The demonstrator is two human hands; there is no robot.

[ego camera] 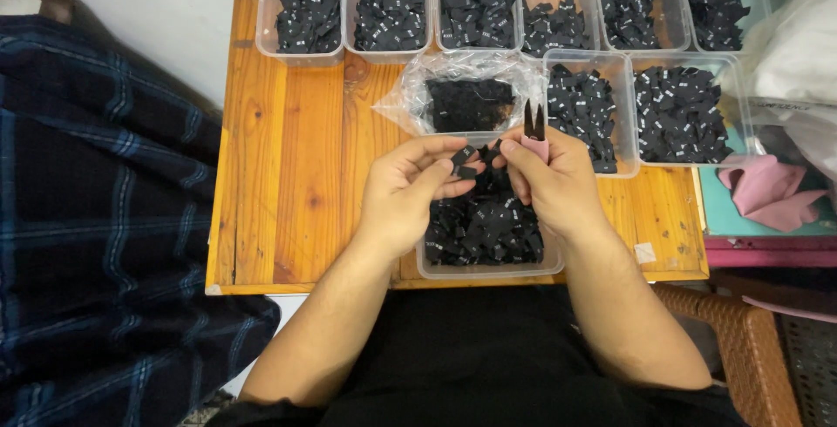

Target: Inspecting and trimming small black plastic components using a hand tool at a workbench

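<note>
Head view: eight clear tubs (299, 52) along top; both hands, left hand (403, 196) and right hand (549, 181), pinch one black label (464, 160) at centre, right also gripping pink snips (534, 131).

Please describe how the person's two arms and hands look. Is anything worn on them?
Both forearms are bare up to the elbows, with no sleeves in view. The left hand and the right hand are bare too: no gloves, rings, watch or bracelets show. Fingernails are short and unpainted.

Garment-label workshop: tubs (301, 50) of black labels (680, 113).
</note>
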